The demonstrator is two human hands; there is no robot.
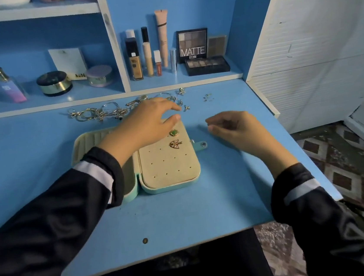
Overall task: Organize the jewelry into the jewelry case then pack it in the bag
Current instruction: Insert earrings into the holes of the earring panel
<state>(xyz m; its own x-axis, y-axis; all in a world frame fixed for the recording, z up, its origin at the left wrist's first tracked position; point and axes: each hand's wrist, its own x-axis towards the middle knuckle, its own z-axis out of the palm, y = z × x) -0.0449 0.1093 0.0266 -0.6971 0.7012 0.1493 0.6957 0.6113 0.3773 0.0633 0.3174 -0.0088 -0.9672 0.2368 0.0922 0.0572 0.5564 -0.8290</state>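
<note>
An open mint-green jewelry case [168,169] with a beige lining lies flat on the blue desk. Its right panel holds a green earring [174,133] and a gold leaf-shaped earring [175,144]. My left hand [150,123] reaches over the case's top edge, fingers extended and spread toward a small star-shaped earring [186,108]; it holds nothing that I can see. My right hand [234,127] hovers right of the case with fingers loosely curled, nothing visible in it. A pile of rings, hoops and chains [101,112] lies behind the case. No bag is in view.
Small studs [207,97] lie at the back right of the desk. The shelf behind holds cosmetics bottles [144,58], eyeshadow palettes [206,64], powder jars [54,83] and a perfume bottle [8,86]. The desk's right edge borders a white cabinet [313,43].
</note>
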